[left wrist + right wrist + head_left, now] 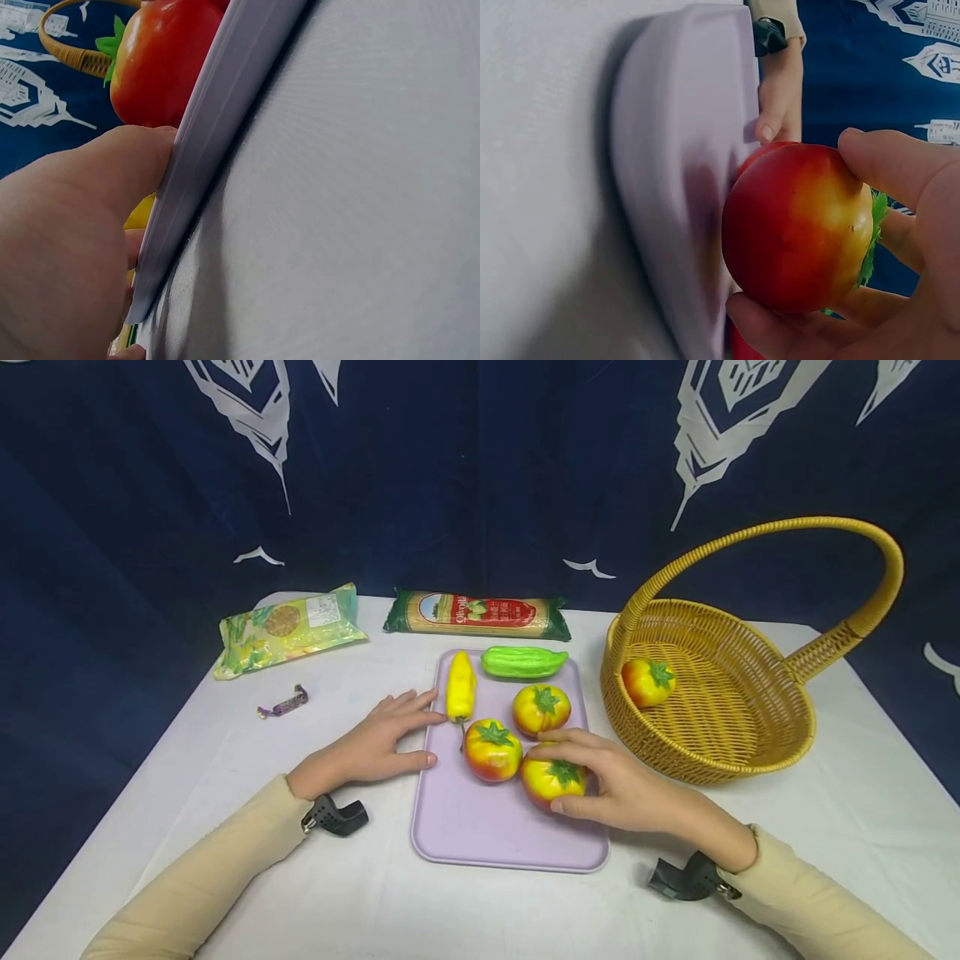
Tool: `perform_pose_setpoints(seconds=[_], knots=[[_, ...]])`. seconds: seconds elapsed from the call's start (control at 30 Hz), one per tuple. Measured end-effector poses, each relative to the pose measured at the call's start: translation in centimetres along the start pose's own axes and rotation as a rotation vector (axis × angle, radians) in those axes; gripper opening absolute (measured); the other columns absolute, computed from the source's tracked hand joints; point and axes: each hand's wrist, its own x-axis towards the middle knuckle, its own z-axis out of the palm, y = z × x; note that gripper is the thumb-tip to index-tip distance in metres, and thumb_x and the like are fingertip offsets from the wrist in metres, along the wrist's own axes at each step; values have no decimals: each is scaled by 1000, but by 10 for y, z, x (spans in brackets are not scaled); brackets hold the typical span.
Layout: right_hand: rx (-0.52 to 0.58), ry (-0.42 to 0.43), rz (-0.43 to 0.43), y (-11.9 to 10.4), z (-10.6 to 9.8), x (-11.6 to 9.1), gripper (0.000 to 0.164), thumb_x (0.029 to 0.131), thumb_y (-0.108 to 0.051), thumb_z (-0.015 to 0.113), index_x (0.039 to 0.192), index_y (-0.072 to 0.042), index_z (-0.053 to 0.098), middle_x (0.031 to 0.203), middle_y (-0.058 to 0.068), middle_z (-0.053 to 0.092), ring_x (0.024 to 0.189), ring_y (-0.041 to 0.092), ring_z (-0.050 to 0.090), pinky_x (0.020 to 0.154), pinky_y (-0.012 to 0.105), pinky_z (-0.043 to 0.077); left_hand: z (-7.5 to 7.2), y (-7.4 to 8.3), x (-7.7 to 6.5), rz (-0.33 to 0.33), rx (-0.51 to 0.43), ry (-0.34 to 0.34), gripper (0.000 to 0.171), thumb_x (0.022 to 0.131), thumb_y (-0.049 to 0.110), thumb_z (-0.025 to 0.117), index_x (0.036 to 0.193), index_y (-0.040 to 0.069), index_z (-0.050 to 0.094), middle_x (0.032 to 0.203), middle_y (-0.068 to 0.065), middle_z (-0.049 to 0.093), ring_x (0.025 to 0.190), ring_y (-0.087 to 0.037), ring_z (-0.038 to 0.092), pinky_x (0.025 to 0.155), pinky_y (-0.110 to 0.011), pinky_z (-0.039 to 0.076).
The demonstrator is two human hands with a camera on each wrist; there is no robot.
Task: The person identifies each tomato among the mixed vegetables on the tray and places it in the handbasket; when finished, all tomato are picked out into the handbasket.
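Observation:
My right hand (637, 789) grips a toy red-and-yellow tomato (795, 225) with a green leafy top, the thumb on one side and fingers round the other. It is over the right part of a lilac tray (510, 843). Beside it on the tray sit a second tomato (491, 750) and, farther back, a third tomato (541, 708). My left hand (378, 743) rests at the tray's left edge, fingers stretched out and the thumb at the rim. Near its fingertips lies a yellow pepper (461, 687); a green gourd-like vegetable (523, 662) lies along the tray's back.
A wicker basket (780, 752) with a tall handle stands to the right, with one tomato (648, 682) inside. Behind the tray lies a noodle packet (480, 615). At the left are a green food bag (292, 628) and a small purple wrapped candy (283, 702).

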Motion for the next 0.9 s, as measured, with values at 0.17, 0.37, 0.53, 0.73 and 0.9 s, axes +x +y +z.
perform_pose_setpoints(seconds=[0.17,0.37,0.53,0.73,0.9], knots=[[-10,50,-52,-1,-17,-2,53,84,-23,83,134,-22,65,138,1,64,128,21,60,100,39,56,0,-1,0,4,4,6,59,91,42,70,144,18,59,168,-11,30,155,-47,23,124,-70,12],[-17,131,-81,0,-43,-7,57,80,-14,85,134,-15,65,136,9,66,121,25,62,96,14,49,0,0,0,1,1,-1,59,92,42,70,144,18,58,169,-10,29,156,-46,22,125,-69,12],[-71,195,-33,1,-65,-13,61,77,-11,87,134,-15,66,135,5,67,123,14,60,94,13,49,0,0,0,0,1,-2,59,92,42,70,144,18,58,169,-11,29,156,-46,22,125,-69,11],[-82,244,72,10,-85,-22,64,77,-7,87,137,-14,64,134,4,67,125,-12,49,85,13,54,0,-1,0,1,-1,3,59,91,42,71,144,17,58,168,-11,30,156,-46,22,125,-69,11],[-40,284,161,28,-96,-30,61,81,-3,83,138,-10,63,136,13,64,114,-14,49,81,4,49,1,-1,0,3,0,0,59,91,41,71,144,17,58,168,-11,30,155,-47,22,125,-69,12]])
